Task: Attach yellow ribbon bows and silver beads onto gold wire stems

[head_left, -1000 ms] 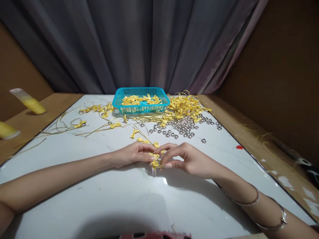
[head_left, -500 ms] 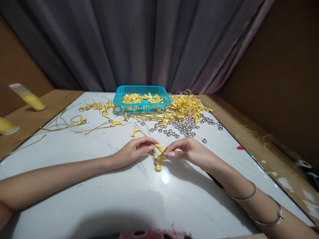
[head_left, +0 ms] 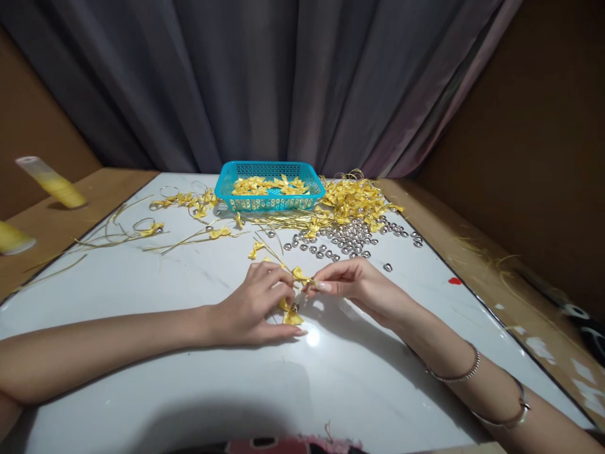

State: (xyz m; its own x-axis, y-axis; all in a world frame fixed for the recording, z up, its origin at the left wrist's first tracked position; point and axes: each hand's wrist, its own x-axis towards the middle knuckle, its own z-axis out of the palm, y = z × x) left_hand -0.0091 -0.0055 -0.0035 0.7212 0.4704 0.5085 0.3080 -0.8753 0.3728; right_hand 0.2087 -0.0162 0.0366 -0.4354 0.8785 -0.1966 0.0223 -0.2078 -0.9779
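Observation:
My left hand (head_left: 259, 302) rests palm down on the white table, thumb spread from its bent fingers, beside a yellow bow (head_left: 293, 316) with a small silver piece (head_left: 295, 307). Part of that bow's strip is hidden under the fingers. My right hand (head_left: 347, 280) pinches a thin gold cord between thumb and fingers. Next to its fingertips is another yellow bow (head_left: 299, 273), lying along the cord. A further bow (head_left: 256, 250) lies just beyond my left hand.
A teal basket (head_left: 270, 203) holding yellow bows stands at the back. Right of it are a heap of corded bows (head_left: 354, 198) and scattered silver pieces (head_left: 350, 238). More bows and cords lie left. Yellow spools (head_left: 63, 191) stand at the far left.
My left hand has opened and turned palm down, its thumb moving toward me. The near bow has shifted slightly left and lies flatter. My right hand stays almost in place, still pinching.

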